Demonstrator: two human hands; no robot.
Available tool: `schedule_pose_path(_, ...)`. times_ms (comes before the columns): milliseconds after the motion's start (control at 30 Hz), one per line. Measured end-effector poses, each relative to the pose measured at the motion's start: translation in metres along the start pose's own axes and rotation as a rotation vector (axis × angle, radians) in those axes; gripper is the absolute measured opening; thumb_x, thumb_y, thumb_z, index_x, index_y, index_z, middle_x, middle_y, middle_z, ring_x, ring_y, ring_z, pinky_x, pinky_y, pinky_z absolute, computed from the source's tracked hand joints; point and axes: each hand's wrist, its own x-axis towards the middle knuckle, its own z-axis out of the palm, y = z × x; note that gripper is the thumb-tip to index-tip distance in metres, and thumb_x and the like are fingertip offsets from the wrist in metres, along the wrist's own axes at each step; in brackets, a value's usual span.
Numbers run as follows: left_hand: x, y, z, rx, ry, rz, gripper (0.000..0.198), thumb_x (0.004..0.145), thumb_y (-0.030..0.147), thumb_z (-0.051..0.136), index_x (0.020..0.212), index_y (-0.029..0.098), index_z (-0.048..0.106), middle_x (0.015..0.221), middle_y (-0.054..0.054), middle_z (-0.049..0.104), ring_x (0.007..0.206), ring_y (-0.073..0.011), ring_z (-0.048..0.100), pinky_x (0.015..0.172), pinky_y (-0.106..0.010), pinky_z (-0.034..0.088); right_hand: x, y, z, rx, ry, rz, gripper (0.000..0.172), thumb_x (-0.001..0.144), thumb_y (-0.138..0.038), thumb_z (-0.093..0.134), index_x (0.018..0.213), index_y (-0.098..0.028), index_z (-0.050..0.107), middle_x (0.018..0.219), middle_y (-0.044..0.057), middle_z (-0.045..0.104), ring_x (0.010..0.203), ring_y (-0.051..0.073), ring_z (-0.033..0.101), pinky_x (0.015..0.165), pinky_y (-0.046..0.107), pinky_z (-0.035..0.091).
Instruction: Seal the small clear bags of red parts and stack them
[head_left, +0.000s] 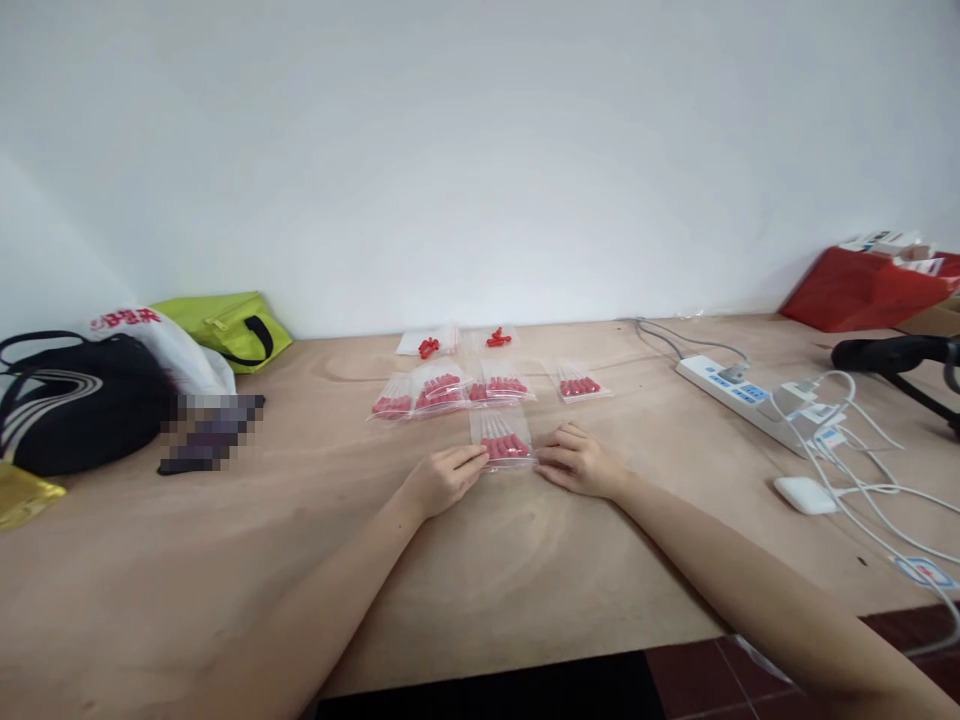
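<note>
One bag (511, 464), stems (498, 424) pointing away, red ends (505, 446) nearest, both hands (448, 478) (583, 464) at corners (grip closure unclear).

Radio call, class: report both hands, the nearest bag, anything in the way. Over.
Left hand at lower left of nearest bag, right hand at its lower right. Bag lies on table, red pieces inside. More bags close beyond; power strip off right.

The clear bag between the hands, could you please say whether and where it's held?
The clear bag has the left hand at its near left corner, the right hand at its near right; whether it is gripped cannot be told.
</note>
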Motion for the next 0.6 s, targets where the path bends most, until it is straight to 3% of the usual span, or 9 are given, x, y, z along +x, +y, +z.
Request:
schedule_pose_path(167, -0.005, -0.001, 0.004, -0.005, -0.021, -0.023, 0.025, 0.087, 0.019, 0.036, 0.096, 0.018, 0.06, 0.093, -0.006, 0.064, 0.084, -0.014, 0.062, 0.076, -0.026, 0.053, 0.007, -0.002, 0.005, -0.178, 0.005, -0.086, 0.021, 0.088, -0.022, 0.041, 0.082, -0.018, 0.061, 0.071, 0.005, 0.057, 0.068, 0.015, 0.048, 0.064, 0.03, 0.036)
schedule_pose_path(433, -0.002, -0.002, -0.006, 0.072, -0.051, 0.04, 0.026, 0.087, 0.017, 0.036, 0.086, 0.018, 0.061, 0.087, -0.004, 0.066, 0.079, -0.0136, 0.063, 0.067, -0.025, 0.054, 0.012, -0.001, 0.008, -0.298, -0.04, -0.211, 0.028, 0.09, -0.014, 0.035, 0.074, -0.016, 0.059, 0.063, 0.002, 0.053, 0.063, 0.014, 0.043, 0.06, 0.03, 0.03)
schedule_pose_path(600, -0.001, -0.003, -0.004, 0.041, -0.066, 0.001, 0.027, 0.087, 0.019, 0.036, 0.086, 0.019, 0.062, 0.087, -0.004, 0.066, 0.079, -0.0127, 0.063, 0.068, -0.024, 0.054, 0.014, -0.003, 0.006, -0.313, -0.046, -0.162, 0.03, 0.089, -0.016, 0.036, 0.069, -0.017, 0.057, 0.063, 0.002, 0.052, 0.064, 0.014, 0.042, 0.061, 0.03, 0.028)
